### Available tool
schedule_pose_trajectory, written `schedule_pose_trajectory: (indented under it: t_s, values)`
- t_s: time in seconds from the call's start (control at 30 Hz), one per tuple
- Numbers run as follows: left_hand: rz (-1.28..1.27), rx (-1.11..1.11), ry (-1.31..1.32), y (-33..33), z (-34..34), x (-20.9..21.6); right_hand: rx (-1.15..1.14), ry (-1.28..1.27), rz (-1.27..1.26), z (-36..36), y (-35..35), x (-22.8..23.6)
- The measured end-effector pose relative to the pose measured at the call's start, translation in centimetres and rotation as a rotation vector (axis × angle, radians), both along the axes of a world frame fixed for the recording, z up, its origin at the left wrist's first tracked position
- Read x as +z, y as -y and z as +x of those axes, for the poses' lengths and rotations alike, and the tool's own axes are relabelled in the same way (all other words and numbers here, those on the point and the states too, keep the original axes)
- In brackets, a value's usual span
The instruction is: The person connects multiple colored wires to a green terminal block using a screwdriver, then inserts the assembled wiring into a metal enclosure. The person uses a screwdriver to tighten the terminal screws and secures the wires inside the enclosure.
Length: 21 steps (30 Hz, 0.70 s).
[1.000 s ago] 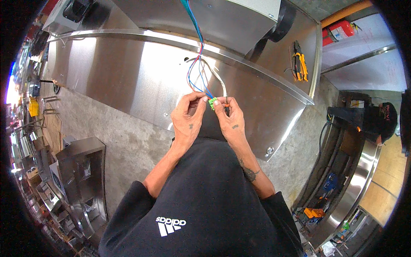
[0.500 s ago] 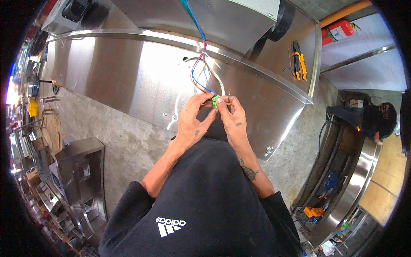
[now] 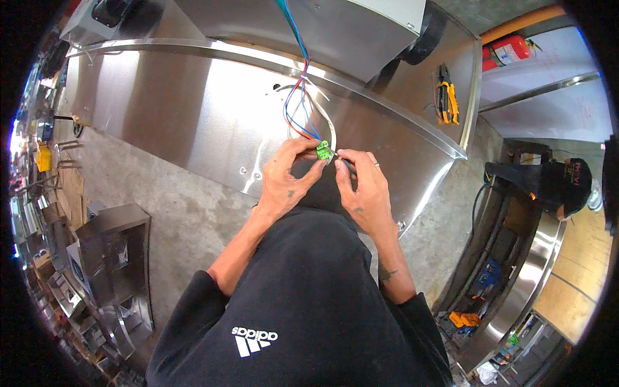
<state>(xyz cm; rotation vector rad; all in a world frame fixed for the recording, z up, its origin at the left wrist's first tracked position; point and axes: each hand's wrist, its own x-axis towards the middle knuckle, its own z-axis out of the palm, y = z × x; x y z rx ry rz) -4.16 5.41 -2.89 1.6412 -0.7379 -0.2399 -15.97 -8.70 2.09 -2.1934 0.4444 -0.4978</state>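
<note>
A small green terminal block (image 3: 323,151) is pinched between the thumb and fingers of my left hand (image 3: 287,175). Red and blue wires (image 3: 303,119) run down to it from above. My right hand (image 3: 365,187) is closed on a slim screwdriver (image 3: 349,166), its dark handle partly covered by the fingers. The screwdriver's thin tip points left and meets the block's right side; whether it sits in a screw slot is too small to tell. Behind the block, a white cable (image 3: 330,119) curves over the steel panel (image 3: 213,116).
Yellow-and-black pliers (image 3: 446,97) lie on the steel surface at the upper right. A red fire extinguisher (image 3: 506,51) is beyond them. Another person in dark clothing (image 3: 548,184) is at the right, by a steel-edged bench. Steel cabinet parts (image 3: 116,264) stand on the floor at left.
My right hand has let go of the block and shifted right. The screwdriver, upright among its fingers before, now points at the block. My left hand still holds the block.
</note>
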Motion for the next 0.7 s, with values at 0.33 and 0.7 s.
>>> schedule_pose_trajectory:
  t_s: [0.33, 0.7]
  values:
    - [0.061, -0.018, 0.111, 0.0, 0.0, 0.8, 0.046, 0.029, -0.214, 0.1, -0.2, 0.0]
    - [0.105, -0.13, 0.367, -0.6, 0.1, 0.3, 0.168, -0.149, -0.429, -0.2, 0.2, 2.5]
